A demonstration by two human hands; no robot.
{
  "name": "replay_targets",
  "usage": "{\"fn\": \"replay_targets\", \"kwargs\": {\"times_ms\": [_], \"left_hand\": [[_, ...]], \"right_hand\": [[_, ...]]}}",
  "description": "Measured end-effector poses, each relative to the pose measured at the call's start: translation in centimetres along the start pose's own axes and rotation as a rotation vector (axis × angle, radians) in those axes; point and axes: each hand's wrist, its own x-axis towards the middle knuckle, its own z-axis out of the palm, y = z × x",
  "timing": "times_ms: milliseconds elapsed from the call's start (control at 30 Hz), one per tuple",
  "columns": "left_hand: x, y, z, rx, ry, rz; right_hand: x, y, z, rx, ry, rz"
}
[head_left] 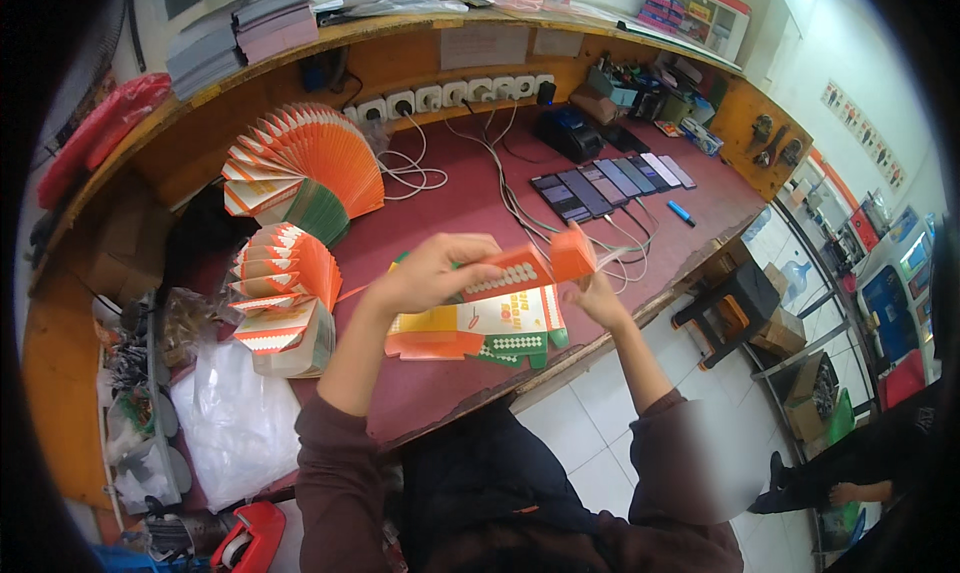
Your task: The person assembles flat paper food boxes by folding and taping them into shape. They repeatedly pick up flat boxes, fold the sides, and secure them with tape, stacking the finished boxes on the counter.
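An orange and white carton (530,268) is held above the dark red surface (470,208), only partly folded: it is pinched at one end by the left hand (430,271), while its orange end flap is bent and gripped by the right hand (597,298). Just beneath the hands, a small pile of flat printed blanks (480,331) lies near the front edge of the surface and appears not yet shaped. To the left, two fanned stacks of orange cartons (300,168) (285,283) stand against each other; whether these are finished cannot be told. A row of phones (610,185) lies further back, well apart from the work.
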Motion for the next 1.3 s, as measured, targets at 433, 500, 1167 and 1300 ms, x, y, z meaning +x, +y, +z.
{"fn": "replay_targets", "kwargs": {"times_ms": [433,500,1167,1300], "left_hand": [[0.7,6.5,-2.2,1.294,0.829,0.523],[-0.8,4.5,-2.3,1.405,0.765,0.449],[-10.9,-15.6,6.8,1.33,0.55,-0.823],[-12.0,-17.0,6.5,1.201,0.512,-0.789]], "right_hand": [[8.2,-10.7,8.5,-0.926,0.011,-0.539],[8.2,-8.1,9.6,-1.155,-0.053,-0.671],[1.4,7.0,17.7,-1.12,-0.529,0.414],[1.3,8.3,18.7,-1.318,-0.315,0.162]]}}
